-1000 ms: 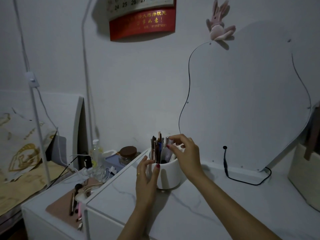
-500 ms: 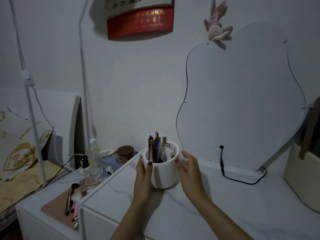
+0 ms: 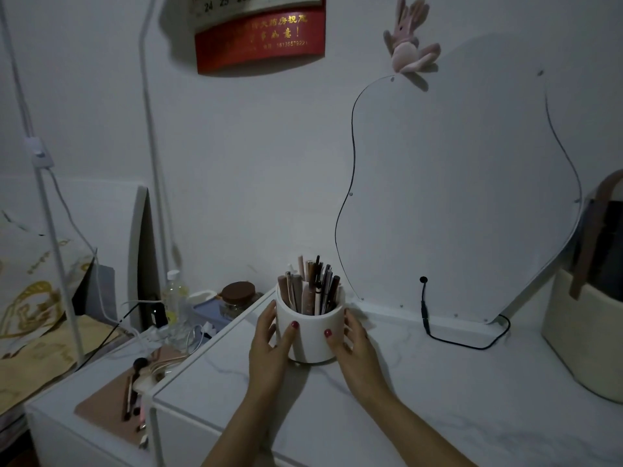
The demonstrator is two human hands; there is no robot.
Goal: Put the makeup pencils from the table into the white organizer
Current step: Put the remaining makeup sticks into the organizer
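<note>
The white round organizer (image 3: pixel 312 338) stands upright on the white marble-look table (image 3: pixel 438 399), near its back left corner. Several makeup pencils (image 3: pixel 313 288) stick up out of it, brown, pink and black. My left hand (image 3: pixel 269 345) clasps the organizer's left side, thumb on its front. My right hand (image 3: pixel 354 345) clasps its right side, thumb also on the front. Both hands grip the organizer between them.
A wavy mirror (image 3: pixel 455 197) leans on the wall behind, with a black cable (image 3: pixel 438 328) trailing on the table. A cream bag (image 3: pixel 586 332) stands at the right edge. A lower side table (image 3: pixel 84 399) at left holds brushes, a jar (image 3: pixel 239 298) and a bottle (image 3: pixel 173 298).
My right hand left the pencil tops and came down onto the organizer's right side. Both hands now wrap around the organizer, thumbs on its front.
</note>
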